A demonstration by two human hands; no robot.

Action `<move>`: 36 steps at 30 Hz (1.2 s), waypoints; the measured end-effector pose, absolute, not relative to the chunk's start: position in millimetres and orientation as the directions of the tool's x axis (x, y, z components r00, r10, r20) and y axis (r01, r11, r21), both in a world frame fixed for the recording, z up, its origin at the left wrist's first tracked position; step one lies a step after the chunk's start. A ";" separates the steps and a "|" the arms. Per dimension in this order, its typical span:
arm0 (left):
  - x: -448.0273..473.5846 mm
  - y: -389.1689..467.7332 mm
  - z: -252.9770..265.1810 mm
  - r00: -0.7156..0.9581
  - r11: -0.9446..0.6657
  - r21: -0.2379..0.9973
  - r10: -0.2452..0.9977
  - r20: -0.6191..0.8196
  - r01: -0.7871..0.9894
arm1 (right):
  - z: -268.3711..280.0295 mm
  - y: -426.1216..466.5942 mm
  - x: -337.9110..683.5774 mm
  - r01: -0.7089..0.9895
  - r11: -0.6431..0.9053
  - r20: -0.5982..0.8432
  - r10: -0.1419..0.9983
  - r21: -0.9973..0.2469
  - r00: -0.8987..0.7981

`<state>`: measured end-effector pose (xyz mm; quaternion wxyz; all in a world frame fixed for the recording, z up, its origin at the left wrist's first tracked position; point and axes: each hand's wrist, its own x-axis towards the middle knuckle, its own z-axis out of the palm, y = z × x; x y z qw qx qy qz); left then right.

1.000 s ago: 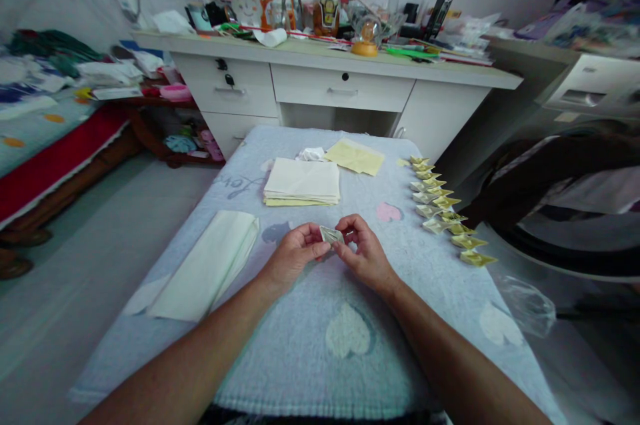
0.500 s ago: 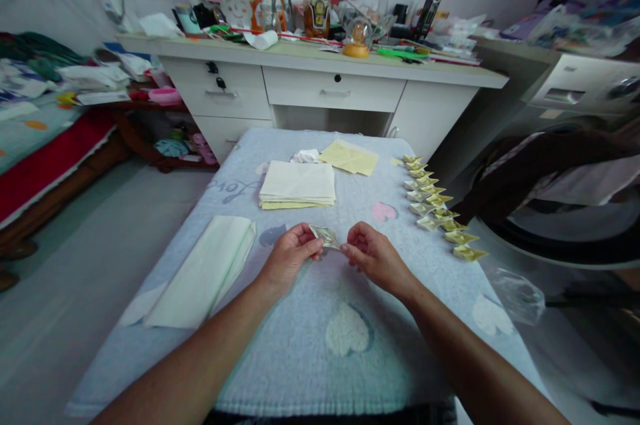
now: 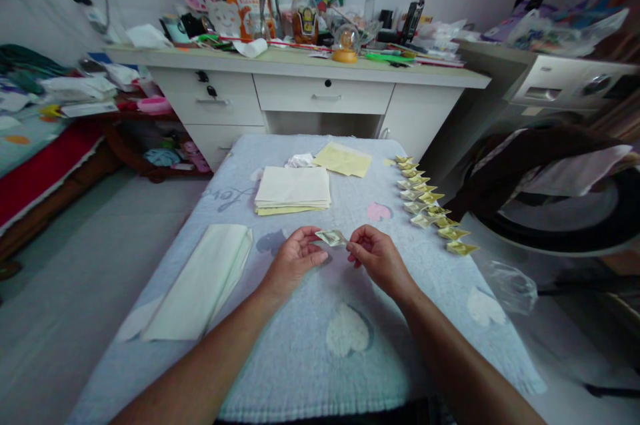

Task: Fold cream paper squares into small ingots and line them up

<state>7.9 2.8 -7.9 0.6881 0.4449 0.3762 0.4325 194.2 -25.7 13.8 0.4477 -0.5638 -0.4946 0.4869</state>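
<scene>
Between my hands, above the cloth-covered table, is a small folded paper boat [image 3: 332, 237], pale and diamond-shaped from here. My right hand [image 3: 379, 255] pinches its right tip between thumb and fingers. At the boat's left tip, my left hand [image 3: 296, 258] is open: the thumb stands apart from the index finger, whose tip is at or just beside the paper. Along the table's right edge runs a row of several yellow and whitish paper boats [image 3: 429, 197]. Beyond my hands lies a stack of white and yellow paper sheets [image 3: 293, 186].
A folded pale sheet bundle [image 3: 203, 285] lies at the left of the table. Yellow sheets [image 3: 343, 159] and a crumpled white paper [image 3: 300, 161] lie at the back. Behind stands a cluttered white desk [image 3: 327, 97]; a washing machine [image 3: 560, 88] is at the right.
My left thumb has come off the paper boat and the left fingers have parted. The right hand still pinches its tip. The view has shifted slightly.
</scene>
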 end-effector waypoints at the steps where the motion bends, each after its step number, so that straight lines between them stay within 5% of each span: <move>1: 7.3 2.8 -7.3 0.346 0.221 0.945 0.929 -0.130 -0.239 | 15.0 -26.8 199.6 0.122 -0.118 -0.114 0.993 -0.985 0.045; 11: 3.3 3.1 -4.7 0.325 0.173 0.978 0.937 -0.126 -0.119 | 25.7 -55.1 279.4 0.071 -0.157 -0.137 0.963 -0.985 0.233; 16: 2.0 3.5 -4.0 0.335 0.175 0.981 0.932 -0.136 -0.087 | 25.1 -64.9 328.2 0.241 -0.191 -0.068 0.895 -0.952 0.441; 24: 0.9 3.6 -3.0 0.329 0.175 0.984 0.932 -0.150 -0.046 | 27.9 -61.9 375.3 0.800 -0.265 0.197 0.883 -0.538 0.425; 29: -1.4 4.1 -5.7 0.348 0.168 0.986 0.925 -0.152 -0.015 | 20.7 -55.4 378.8 0.870 -0.310 0.273 0.862 -0.384 0.428; 36: -0.7 4.0 -5.8 0.351 0.168 0.986 0.924 -0.153 -0.013 | 7.9 -50.4 385.0 0.852 -0.381 0.250 0.840 -0.359 0.481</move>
